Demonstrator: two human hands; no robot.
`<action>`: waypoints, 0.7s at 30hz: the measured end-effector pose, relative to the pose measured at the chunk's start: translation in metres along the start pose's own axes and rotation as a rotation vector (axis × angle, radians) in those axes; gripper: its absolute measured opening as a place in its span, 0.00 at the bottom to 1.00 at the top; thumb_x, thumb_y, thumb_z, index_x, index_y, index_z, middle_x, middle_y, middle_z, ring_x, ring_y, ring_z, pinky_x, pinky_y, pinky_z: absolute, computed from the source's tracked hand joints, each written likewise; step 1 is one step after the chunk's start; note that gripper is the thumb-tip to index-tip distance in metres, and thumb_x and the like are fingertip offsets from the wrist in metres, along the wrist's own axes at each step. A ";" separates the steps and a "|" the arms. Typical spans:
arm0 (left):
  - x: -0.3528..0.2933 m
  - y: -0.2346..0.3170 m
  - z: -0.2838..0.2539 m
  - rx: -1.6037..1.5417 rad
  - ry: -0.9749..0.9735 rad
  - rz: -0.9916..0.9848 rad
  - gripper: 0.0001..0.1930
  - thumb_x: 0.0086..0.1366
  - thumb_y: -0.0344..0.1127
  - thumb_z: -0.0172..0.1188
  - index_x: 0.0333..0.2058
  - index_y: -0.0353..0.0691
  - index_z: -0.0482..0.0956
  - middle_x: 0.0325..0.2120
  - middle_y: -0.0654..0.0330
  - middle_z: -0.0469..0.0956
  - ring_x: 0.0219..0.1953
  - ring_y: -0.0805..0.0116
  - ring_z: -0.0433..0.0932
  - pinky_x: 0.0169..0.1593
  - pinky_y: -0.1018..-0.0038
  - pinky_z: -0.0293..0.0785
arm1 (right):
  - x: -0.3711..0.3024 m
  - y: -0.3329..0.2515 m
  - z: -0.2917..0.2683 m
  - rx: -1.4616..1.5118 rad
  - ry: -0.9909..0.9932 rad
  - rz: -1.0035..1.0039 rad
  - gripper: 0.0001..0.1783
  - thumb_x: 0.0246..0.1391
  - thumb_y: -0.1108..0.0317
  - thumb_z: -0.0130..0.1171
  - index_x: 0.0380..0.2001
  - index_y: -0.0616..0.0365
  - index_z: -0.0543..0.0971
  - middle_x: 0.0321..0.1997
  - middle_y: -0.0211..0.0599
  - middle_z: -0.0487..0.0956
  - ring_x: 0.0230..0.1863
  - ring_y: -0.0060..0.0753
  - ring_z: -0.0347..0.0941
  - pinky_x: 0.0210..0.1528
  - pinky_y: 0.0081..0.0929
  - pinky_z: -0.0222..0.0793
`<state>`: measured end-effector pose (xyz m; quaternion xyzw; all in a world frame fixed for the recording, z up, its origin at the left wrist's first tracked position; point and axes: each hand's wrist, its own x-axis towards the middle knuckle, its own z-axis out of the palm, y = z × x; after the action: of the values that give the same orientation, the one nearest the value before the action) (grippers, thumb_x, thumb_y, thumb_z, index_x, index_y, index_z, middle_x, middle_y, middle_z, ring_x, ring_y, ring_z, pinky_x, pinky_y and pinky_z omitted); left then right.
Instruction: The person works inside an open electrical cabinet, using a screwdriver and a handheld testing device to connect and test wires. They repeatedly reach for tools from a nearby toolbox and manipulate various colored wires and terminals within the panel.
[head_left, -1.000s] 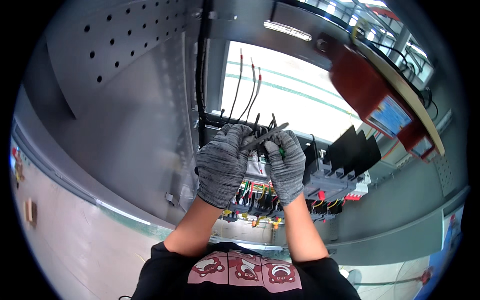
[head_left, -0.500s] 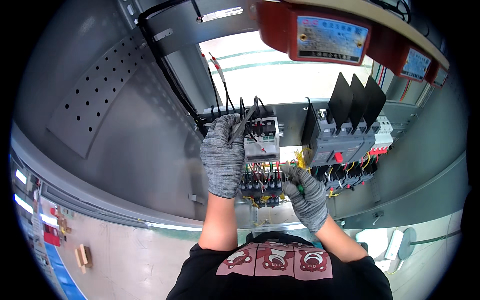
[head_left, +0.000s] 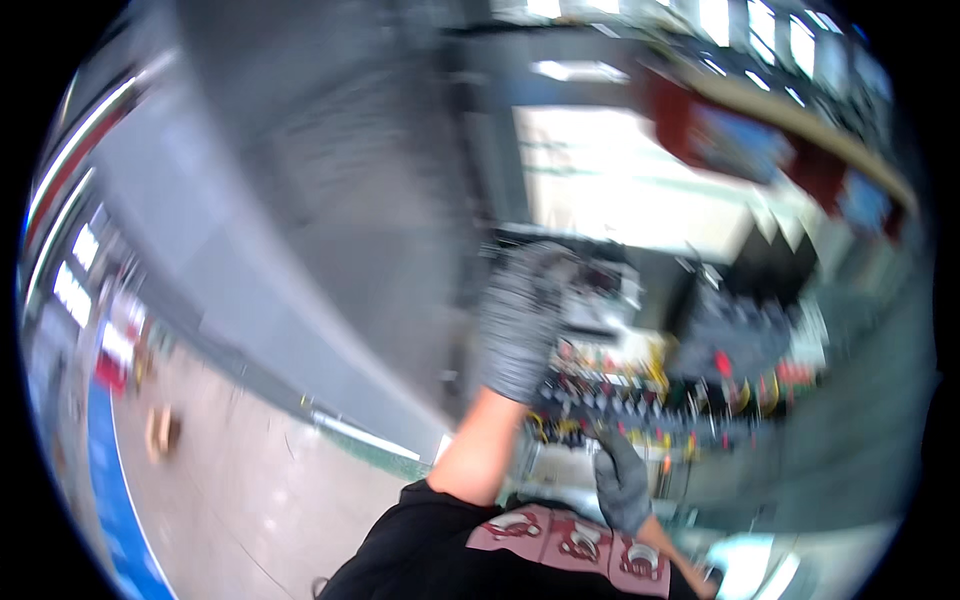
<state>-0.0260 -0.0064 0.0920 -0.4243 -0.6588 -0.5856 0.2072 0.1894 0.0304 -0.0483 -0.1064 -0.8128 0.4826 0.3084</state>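
Motion smears much of the view. My left hand (head_left: 525, 325), in a grey knit glove, is raised at the left side of a pale terminal module (head_left: 603, 300) with dark wires at its top. Its fingers look curled closed there, but blur hides what is between them. Lower and to the right, my right hand (head_left: 622, 482), gloved alike, is held below the wiring with its fingers bent together. What it holds, if anything, cannot be made out. Above it runs a row of dark terminal blocks (head_left: 640, 402) with coloured wires.
A grey breaker (head_left: 735, 335) with a red switch and black upright barriers (head_left: 770, 260) stands right of the module. Red-brown transformers (head_left: 730, 140) hang above. The grey cabinet wall (head_left: 370, 200) rises at left. A small brown block (head_left: 162, 432) lies on the floor.
The whole scene has shifted right and down in view, with heavy blur. My left hand stays beside the module; my right hand has dropped away from the terminal blocks toward my body.
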 end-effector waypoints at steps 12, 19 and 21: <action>-0.153 0.027 -0.044 -0.329 -0.258 -0.188 0.17 0.66 0.43 0.56 0.46 0.36 0.73 0.40 0.55 0.75 0.44 0.64 0.75 0.47 0.71 0.71 | -0.009 0.022 0.023 0.434 -0.215 0.191 0.29 0.61 0.58 0.54 0.60 0.62 0.64 0.47 0.41 0.76 0.32 0.25 0.73 0.36 0.21 0.71; -0.266 0.022 -0.068 -0.368 -0.279 -0.521 0.20 0.66 0.48 0.56 0.47 0.37 0.74 0.41 0.58 0.75 0.47 0.66 0.73 0.52 0.71 0.68 | -0.035 0.003 0.055 0.487 -0.406 0.205 0.29 0.61 0.60 0.54 0.61 0.62 0.63 0.45 0.40 0.76 0.32 0.25 0.73 0.36 0.21 0.71; -0.266 0.032 -0.076 -0.290 -0.289 -0.595 0.20 0.66 0.48 0.56 0.47 0.37 0.74 0.41 0.57 0.75 0.47 0.65 0.73 0.52 0.70 0.68 | -0.046 0.000 0.056 0.491 -0.419 0.220 0.28 0.61 0.60 0.54 0.61 0.62 0.63 0.45 0.40 0.76 0.32 0.25 0.73 0.35 0.21 0.71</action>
<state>0.1300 -0.1639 -0.0771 -0.3175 -0.6862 -0.6415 -0.1299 0.1913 -0.0314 -0.0860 -0.0145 -0.7018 0.7056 0.0970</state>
